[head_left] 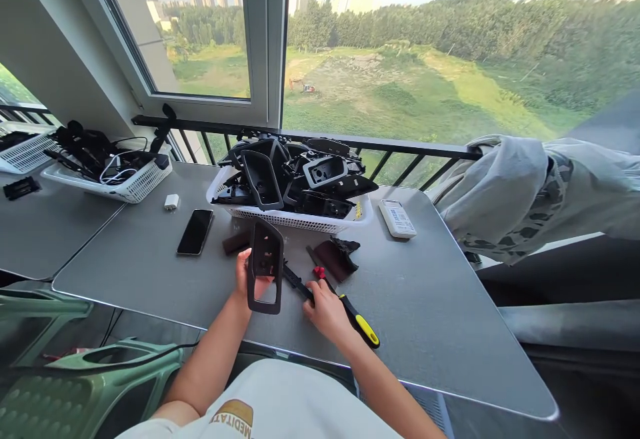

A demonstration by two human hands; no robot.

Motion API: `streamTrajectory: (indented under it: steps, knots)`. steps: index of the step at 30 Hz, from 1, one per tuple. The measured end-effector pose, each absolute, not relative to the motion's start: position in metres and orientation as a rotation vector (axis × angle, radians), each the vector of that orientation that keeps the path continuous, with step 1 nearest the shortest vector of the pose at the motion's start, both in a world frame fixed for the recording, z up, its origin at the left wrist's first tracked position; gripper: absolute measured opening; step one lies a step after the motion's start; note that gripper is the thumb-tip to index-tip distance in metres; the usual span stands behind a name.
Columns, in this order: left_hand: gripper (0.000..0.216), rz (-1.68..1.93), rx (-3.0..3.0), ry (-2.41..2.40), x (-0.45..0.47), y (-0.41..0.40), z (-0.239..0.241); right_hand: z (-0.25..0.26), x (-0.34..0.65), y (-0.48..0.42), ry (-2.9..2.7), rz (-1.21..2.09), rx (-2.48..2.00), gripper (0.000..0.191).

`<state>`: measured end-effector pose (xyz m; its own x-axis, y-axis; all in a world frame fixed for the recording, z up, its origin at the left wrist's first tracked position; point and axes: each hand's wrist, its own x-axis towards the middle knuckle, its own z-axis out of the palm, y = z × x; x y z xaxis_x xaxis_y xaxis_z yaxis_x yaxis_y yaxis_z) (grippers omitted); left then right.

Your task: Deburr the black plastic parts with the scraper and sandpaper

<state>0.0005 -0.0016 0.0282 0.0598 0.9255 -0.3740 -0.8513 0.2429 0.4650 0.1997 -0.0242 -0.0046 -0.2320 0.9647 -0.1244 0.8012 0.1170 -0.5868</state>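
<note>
My left hand [243,276] is closed around the side of a black plastic frame [266,307], which stands tilted above the table with an opening in its lower part. My right hand [327,312] rests low over the tabletop, its fingers closed on the end of a slim black notched bar [295,279]; its exact kind is unclear. Beside that hand lies a tool with a black and yellow handle [367,331] and a red part near its other end. Just beyond is a dark brown curved piece [333,260]. Another dark brown piece [236,242] lies behind the frame, partly hidden.
A white basket [280,219] heaped with black plastic parts stands at the back by the railing. A phone [195,232] and white adapter [171,202] lie left, a white box [397,219] right. Another filled basket [143,186] is far left. Green stools [125,359] stand below.
</note>
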Motion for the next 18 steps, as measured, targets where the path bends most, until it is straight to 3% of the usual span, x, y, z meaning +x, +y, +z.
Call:
streamTrajectory:
  steps: [4,13,18]
  knots:
    - [0.045,1.33,0.212,0.652,-0.003,-0.004,0.034,0.006,0.218,-0.015,-2.014,0.783,-1.69,0.027]
    - [0.038,1.261,0.266,0.768,0.015,-0.002,0.034,0.056,0.227,-0.021,-1.988,0.707,-1.535,0.062]
    - [0.045,1.201,0.347,0.834,0.026,-0.006,0.037,0.076,0.218,-0.015,-2.141,0.613,-1.462,0.058]
